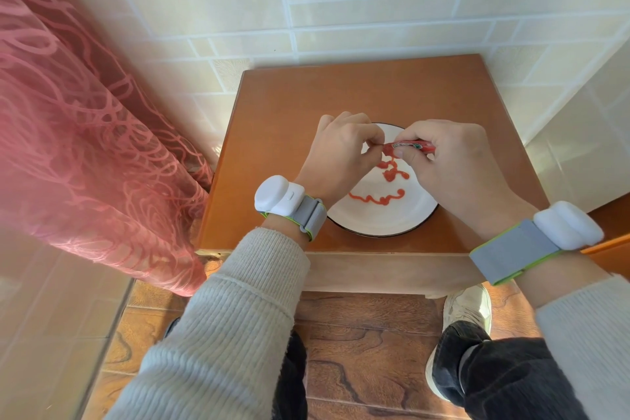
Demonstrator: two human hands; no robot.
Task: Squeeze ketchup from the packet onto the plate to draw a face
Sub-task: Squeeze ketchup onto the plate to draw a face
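Note:
A white plate (381, 220) with a dark rim sits on a small wooden table. Red ketchup lines (378, 198) lie on it: a wavy stroke near me and blobs above it. A thin string of ketchup drops from the red ketchup packet (405, 146), held level over the plate. My right hand (450, 160) grips the packet's right part. My left hand (341, 153) pinches its left end. The far half of the plate is hidden by both hands.
The orange-brown table (289, 133) stands against a tiled wall. A pink patterned curtain (85, 133) hangs at the left. My legs and a white shoe (467, 310) are below the table's near edge, on a wood-pattern floor.

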